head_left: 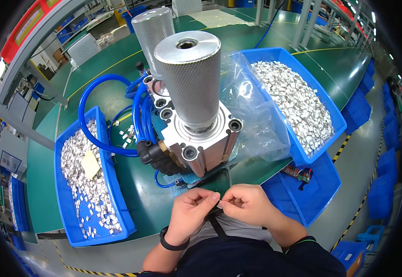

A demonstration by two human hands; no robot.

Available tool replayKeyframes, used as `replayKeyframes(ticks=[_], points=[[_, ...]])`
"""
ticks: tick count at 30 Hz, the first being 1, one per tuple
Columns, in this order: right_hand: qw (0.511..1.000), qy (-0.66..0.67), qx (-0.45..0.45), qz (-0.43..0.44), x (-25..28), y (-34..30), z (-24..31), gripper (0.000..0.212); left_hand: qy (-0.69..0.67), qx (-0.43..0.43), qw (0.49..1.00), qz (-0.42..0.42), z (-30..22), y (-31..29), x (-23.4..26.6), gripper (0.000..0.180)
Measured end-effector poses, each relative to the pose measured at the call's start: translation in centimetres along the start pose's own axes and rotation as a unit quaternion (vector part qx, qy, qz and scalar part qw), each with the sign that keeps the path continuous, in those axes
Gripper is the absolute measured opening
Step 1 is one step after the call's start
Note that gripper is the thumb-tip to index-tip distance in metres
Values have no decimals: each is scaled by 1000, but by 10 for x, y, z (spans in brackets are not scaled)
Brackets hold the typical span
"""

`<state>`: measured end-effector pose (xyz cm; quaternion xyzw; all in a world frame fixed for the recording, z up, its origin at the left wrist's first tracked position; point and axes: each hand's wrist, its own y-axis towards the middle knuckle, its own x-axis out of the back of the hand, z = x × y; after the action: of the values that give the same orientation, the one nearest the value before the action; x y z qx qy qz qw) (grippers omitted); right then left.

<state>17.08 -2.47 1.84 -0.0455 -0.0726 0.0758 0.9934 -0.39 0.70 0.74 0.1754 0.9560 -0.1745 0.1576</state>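
In front of my body, at the table's near edge, both hands meet with fingertips close together. My left hand point(192, 211) is closed in a pinch, thumb against forefinger. My right hand point(247, 205) pinches from the other side. Between the fingertips shows a tiny whitish part point(219, 206), mostly hidden, its exact kind too small to tell. Just beyond the hands stands a metal pneumatic cylinder point(189, 83) with a knurled round top and a square block base. A second knurled cylinder point(152, 34) rises behind it.
Blue hoses point(84, 111) loop left of the cylinders. A blue bin point(127, 221) of small white parts, with a yellow note, sits left. Another full blue bin point(337, 131) stands right beside a clear plastic bag point(261, 124). Below it is a blue tray point(323, 191) holding a circuit board.
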Motion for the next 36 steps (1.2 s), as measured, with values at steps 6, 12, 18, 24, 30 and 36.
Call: replayKeyframes(ticks=[6, 12, 18, 24, 30, 36], points=[[950, -215, 207, -87, -4, 5, -5, 9, -115, 48, 992, 33, 3, 5, 8, 10], [981, 165, 35, -91, -13, 10, -16, 16, -385, 105, 915, 62, 17, 4, 2, 13], [969, 221, -84, -75, -6, 23, -14, 16, -221, -17, 973, -72, 20, -2, 8, 12], [973, 204, -81, -74, -10, 34, -12, 17, -197, -39, 976, -80, 29, -5, 11, 10], [974, 188, -100, -79, -10, 38, -14, 20, -205, -32, 976, -69, 30, -3, 14, 10], [973, 188, -103, -83, -12, 39, -11, 20, -210, -29, 975, -66, 30, -3, 16, 10]])
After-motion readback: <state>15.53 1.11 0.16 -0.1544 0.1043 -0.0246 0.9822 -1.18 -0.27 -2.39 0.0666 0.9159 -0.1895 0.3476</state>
